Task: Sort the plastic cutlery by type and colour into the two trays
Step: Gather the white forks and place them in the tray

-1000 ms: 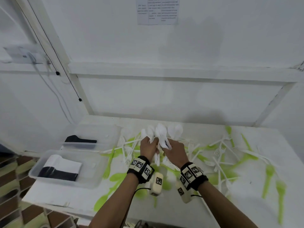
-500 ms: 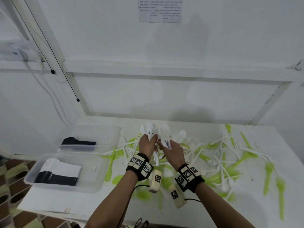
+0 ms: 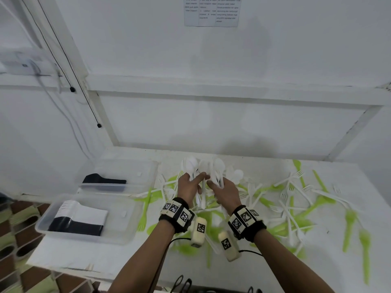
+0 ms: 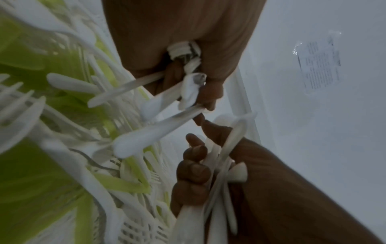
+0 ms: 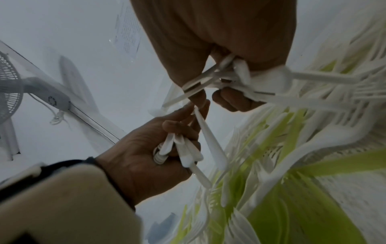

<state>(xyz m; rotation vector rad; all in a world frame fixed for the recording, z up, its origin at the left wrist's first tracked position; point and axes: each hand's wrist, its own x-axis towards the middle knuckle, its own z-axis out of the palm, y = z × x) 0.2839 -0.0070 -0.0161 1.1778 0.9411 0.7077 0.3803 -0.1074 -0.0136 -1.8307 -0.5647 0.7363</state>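
Above the table, both hands hold bunches of white spoons (image 3: 219, 168) with the bowls pointing up. My left hand (image 3: 191, 185) grips several spoon handles (image 5: 183, 151) in its palm, and its forefinger and thumb stretch toward the right hand. My right hand (image 3: 222, 188) grips its own bunch (image 4: 219, 173). One white spoon (image 5: 210, 140) hangs between the two hands at their fingertips. Two clear plastic trays stand at the left: the far tray (image 3: 148, 167) and the near tray (image 3: 124, 215).
White forks (image 3: 293, 197) and green cutlery (image 3: 349, 220) lie scattered over the white table (image 3: 330, 261), thickest under and right of my hands. Each tray holds a dark folded item. The wall rises just behind the table; the table's left edge lies beyond the trays.
Both hands keep their spoon bunches. They have drawn slightly apart, and the left forefinger and thumb now reach out to a single spoon between them.
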